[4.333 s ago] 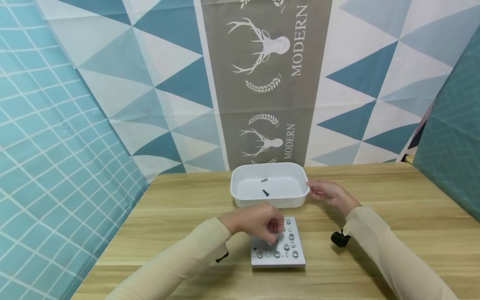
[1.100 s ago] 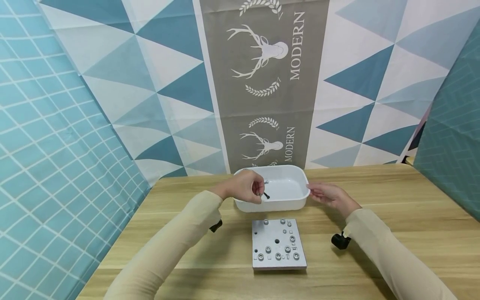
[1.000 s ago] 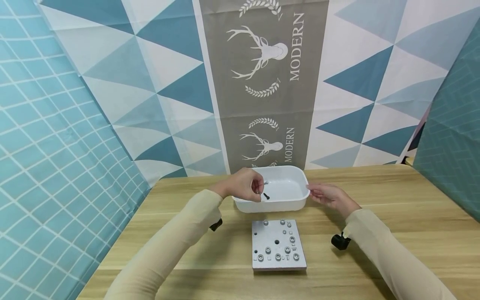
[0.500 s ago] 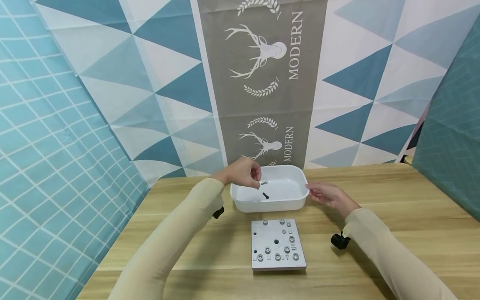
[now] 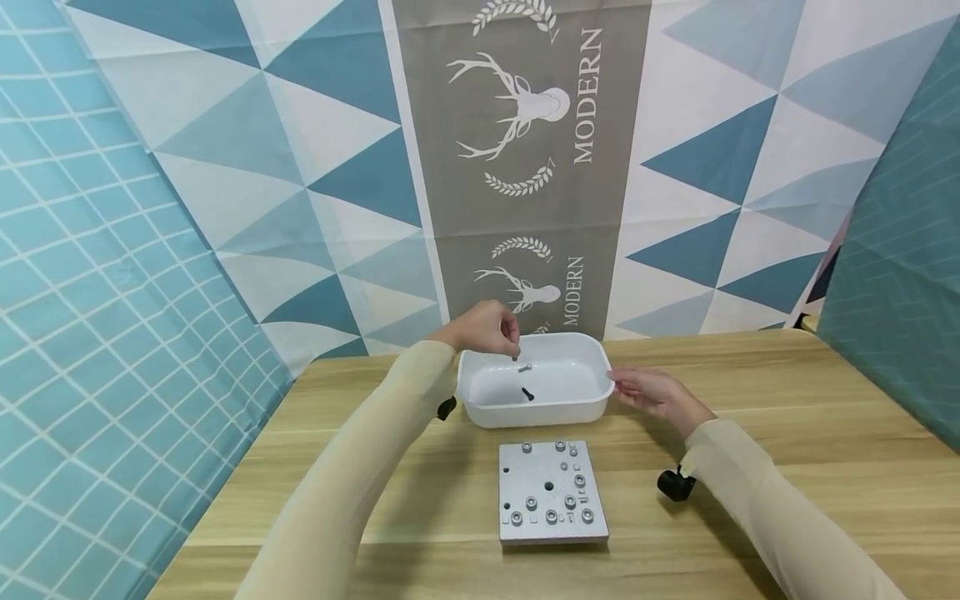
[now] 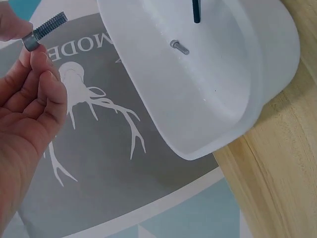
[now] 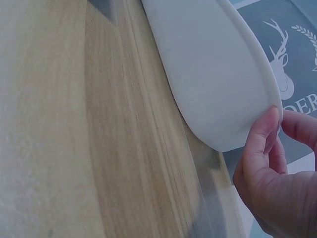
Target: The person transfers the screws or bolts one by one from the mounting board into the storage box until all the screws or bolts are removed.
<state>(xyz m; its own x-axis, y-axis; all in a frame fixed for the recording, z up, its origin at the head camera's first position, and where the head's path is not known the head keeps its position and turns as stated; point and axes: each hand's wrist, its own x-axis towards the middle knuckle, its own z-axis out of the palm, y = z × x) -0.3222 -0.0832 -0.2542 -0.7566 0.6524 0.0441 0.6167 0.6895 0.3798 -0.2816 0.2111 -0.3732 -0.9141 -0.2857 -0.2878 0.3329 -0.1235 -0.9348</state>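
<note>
My left hand (image 5: 491, 327) is raised over the back left part of a white plastic basin (image 5: 536, 413). Between thumb and fingers it pinches a socket head bolt (image 6: 47, 29) by the head, with the threaded end pointing away from the fingers. Inside the basin lie a black bolt (image 5: 528, 393) and a silver bolt (image 5: 524, 367). My right hand (image 5: 658, 393) pinches the basin's right rim, thumb and fingers on either side of the wall (image 7: 233, 89). In front of the basin sits a square metal block (image 5: 523, 475) with several bolts in it and a bare hole near its middle.
Everything stands on a wooden table (image 5: 375, 500). Patterned cloth (image 5: 352, 208) hangs right behind the basin, with blue tiled cloth (image 5: 112, 333) at the left and a teal cloth (image 5: 892, 292) at the right. A small black device (image 5: 677, 485) sits at the right cuff.
From the middle of the metal block, the left hand has lifted the bolt away, leaving a bare hole, and moved up and back over the basin. The right hand keeps its grip on the rim.
</note>
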